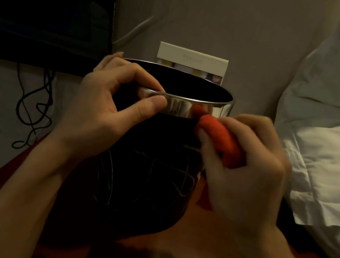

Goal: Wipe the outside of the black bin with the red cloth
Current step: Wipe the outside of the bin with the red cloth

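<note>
The black bin [142, 169] is stood upright on a reddish surface, and every place below is given relative to it. The wiping is judged to be under way but far from finished: pale, thread-like marks are seen across the near wall of the bin, below the silver band [181, 106] round the rim, so most of the outside is taken to be left. Whether the far side has been wiped cannot be told, as it is hidden.

At the left of the rim, the bin is steadied by the left hand [109, 110]: the band is pinched between the thumb on its outer face and the fingers curled over the rim.

At the right, just below the band, the red cloth [218, 138] is bunched and gripped in the curled fingers of the right hand [245, 165], and its tip is pressed against the lower edge of the band and the black wall beneath.

Behind the bin a pale box [192, 60] is leaned by the wall.
</note>
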`<state>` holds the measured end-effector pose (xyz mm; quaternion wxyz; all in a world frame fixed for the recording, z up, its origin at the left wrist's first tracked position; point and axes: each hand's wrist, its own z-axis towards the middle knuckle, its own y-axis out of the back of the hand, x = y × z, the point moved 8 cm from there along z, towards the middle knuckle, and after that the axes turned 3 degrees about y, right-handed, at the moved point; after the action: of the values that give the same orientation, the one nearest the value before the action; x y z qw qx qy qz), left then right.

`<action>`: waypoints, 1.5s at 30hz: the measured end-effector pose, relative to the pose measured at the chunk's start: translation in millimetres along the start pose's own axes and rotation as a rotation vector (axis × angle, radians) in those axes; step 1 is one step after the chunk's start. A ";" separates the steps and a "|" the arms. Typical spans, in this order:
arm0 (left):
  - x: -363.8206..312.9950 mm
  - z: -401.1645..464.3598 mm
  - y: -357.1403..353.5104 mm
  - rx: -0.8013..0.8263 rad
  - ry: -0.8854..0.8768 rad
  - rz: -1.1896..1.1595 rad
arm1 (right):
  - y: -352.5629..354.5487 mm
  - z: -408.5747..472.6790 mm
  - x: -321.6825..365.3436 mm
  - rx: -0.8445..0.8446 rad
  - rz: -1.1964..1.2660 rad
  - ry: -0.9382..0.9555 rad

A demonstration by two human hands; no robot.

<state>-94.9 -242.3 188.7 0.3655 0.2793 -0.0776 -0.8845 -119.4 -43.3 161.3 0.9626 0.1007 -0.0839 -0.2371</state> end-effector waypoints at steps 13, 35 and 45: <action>-18.1 -2.0 -19.6 -0.037 -0.088 0.221 | 22.3 12.0 -26.3 -0.047 0.113 -0.146; -2.3 -0.5 -11.0 -0.007 -0.078 0.151 | -2.7 -3.3 3.3 0.045 -0.009 -0.003; 0.1 -0.5 -9.4 -0.008 -0.059 0.137 | -4.0 -3.0 2.6 0.051 0.005 -0.008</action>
<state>-100.3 -235.5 185.0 0.4238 0.2457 -0.1036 -0.8656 -118.3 -47.5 157.8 0.9600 0.1239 -0.0939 -0.2328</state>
